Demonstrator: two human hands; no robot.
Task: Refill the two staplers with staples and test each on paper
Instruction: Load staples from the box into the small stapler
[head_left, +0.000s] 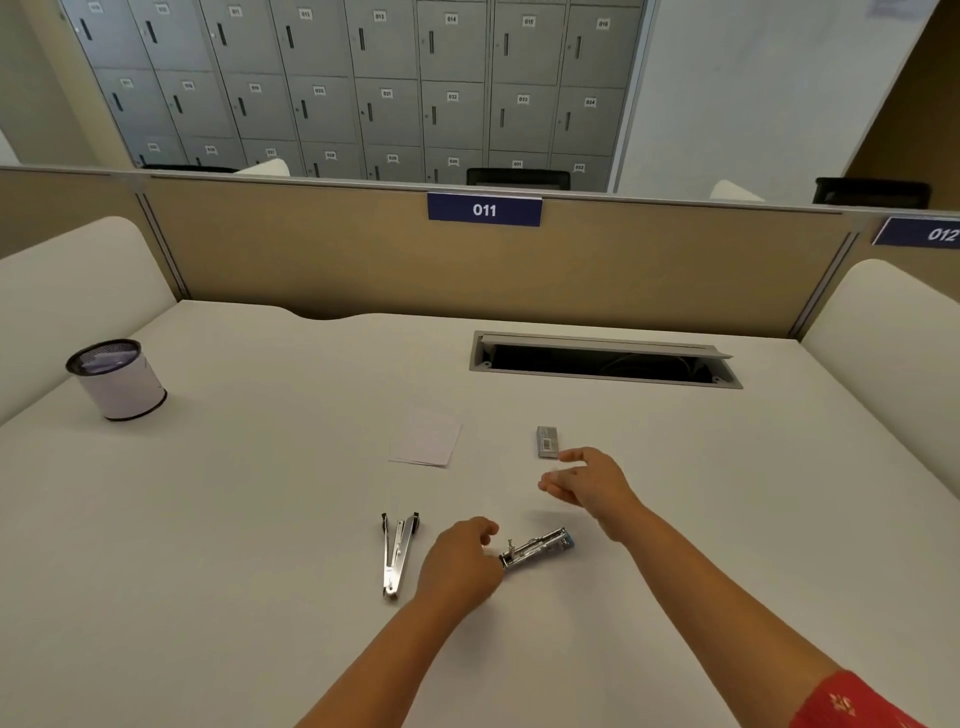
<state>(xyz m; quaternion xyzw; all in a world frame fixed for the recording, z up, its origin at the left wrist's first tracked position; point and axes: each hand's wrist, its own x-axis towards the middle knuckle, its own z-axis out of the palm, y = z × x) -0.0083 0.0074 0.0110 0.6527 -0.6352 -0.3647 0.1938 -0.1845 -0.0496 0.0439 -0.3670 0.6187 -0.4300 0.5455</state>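
Two staplers lie on the white desk. A silver stapler (396, 553) with black tips lies swung open in a V, left of my left hand. My left hand (460, 564) holds the near end of a second stapler (540, 548), silver with a blue end, lying opened on the desk. My right hand (584, 483) hovers with fingers spread and relaxed, just below a small grey staple box (547, 441); it holds nothing that I can see. A small stack of white paper (427, 439) lies farther back, left of the box.
A mesh pen cup (117, 379) stands at the far left. An open cable slot (605, 361) is set into the desk at the back right. A tan partition (363, 260) labelled 011 closes off the far edge.
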